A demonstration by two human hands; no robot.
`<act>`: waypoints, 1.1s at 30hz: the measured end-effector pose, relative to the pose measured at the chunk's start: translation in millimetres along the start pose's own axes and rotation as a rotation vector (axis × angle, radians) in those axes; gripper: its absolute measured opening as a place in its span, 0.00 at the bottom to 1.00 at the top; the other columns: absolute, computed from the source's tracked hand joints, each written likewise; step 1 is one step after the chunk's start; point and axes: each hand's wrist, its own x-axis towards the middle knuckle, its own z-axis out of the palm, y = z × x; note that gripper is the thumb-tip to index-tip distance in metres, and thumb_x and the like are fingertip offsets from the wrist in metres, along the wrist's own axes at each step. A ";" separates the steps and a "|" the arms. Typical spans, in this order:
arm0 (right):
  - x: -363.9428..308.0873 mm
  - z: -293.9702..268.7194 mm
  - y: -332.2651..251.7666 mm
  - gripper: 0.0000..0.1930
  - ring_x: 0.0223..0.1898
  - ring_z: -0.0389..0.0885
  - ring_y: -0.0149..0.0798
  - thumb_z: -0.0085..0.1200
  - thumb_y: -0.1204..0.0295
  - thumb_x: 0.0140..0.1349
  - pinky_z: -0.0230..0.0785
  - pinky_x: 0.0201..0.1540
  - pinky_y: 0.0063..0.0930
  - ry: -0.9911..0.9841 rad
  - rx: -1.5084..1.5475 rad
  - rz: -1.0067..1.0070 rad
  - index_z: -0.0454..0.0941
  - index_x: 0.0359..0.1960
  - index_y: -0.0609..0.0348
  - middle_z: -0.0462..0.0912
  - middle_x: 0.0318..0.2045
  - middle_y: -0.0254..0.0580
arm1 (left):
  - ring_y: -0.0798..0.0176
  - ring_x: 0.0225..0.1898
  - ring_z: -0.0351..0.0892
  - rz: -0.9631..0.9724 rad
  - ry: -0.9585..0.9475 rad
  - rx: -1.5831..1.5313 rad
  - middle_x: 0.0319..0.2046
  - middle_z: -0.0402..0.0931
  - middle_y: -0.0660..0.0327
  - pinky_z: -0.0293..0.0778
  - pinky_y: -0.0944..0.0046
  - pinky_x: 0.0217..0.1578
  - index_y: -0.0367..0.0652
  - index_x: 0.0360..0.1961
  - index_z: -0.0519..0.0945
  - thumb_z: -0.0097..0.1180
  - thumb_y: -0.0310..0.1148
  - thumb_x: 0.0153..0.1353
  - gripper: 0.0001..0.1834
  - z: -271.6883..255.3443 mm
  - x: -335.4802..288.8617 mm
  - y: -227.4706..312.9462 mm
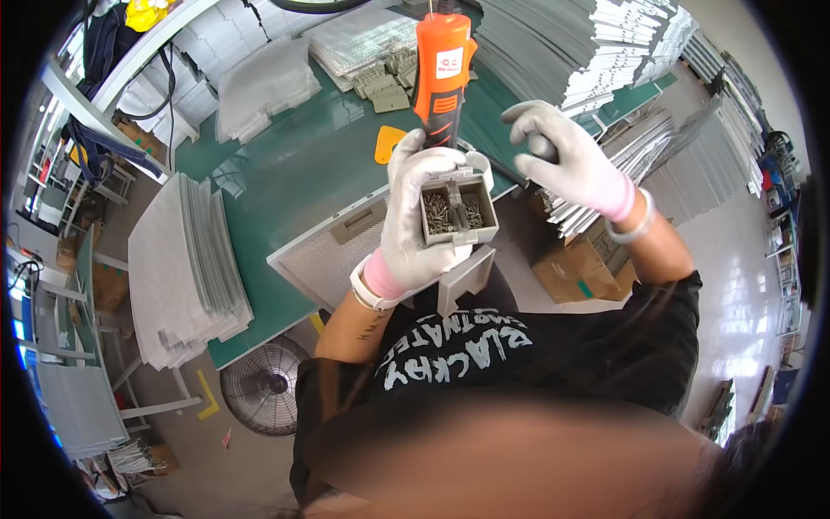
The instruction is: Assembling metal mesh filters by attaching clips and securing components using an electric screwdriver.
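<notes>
My left hand (413,208), in a white glove with a pink cuff, grips a small grey box (485,230) in front of my chest. Two compartments in it hold small metal screws (437,213), with a divider between them. Just beyond hangs an orange and black electric screwdriver (443,73), upright; its lower end passes behind my left fingers, and I cannot tell whether they touch it. My gloved right hand (566,160) is raised to the right of the box, fingers curved but apart. Beneath my left hand, a framed mesh panel (333,255) lies tilted at the table's near edge.
The green table (285,164) carries stacks of mesh panels (186,268) at left and grey sheets (553,52) at back right. A yellow-orange piece (388,144) lies near the screwdriver. A floor fan (265,385) stands below left; a cardboard box (579,272) sits at right.
</notes>
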 end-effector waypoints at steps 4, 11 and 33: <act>-1.9 32.7 74.6 0.13 0.40 0.76 0.45 0.54 0.79 0.54 0.71 0.50 0.34 -0.148 0.002 0.252 0.74 0.42 0.63 0.76 0.44 0.51 | 0.51 0.62 0.70 0.025 0.017 -0.277 0.57 0.70 0.52 0.69 0.49 0.62 0.40 0.64 0.66 0.71 0.51 0.49 0.45 9.8 2.5 9.2; 7.5 96.1 176.6 0.16 0.48 0.79 0.52 0.51 0.79 0.55 0.72 0.54 0.37 -0.229 -0.152 0.518 0.74 0.47 0.63 0.75 0.47 0.55 | 0.50 0.65 0.66 0.031 0.072 -0.104 0.55 0.74 0.52 0.43 0.47 0.74 0.40 0.60 0.70 0.72 0.52 0.46 0.44 3.5 -0.2 13.3; -5.6 83.2 2.4 0.17 0.31 0.67 0.29 0.61 0.64 0.57 0.61 0.44 0.39 0.806 -0.398 -1.136 0.79 0.48 0.27 0.76 0.33 0.18 | 0.53 0.58 0.75 -0.039 0.085 -0.469 0.61 0.66 0.50 0.71 0.50 0.61 0.44 0.65 0.64 0.70 0.44 0.47 0.45 14.6 3.7 4.1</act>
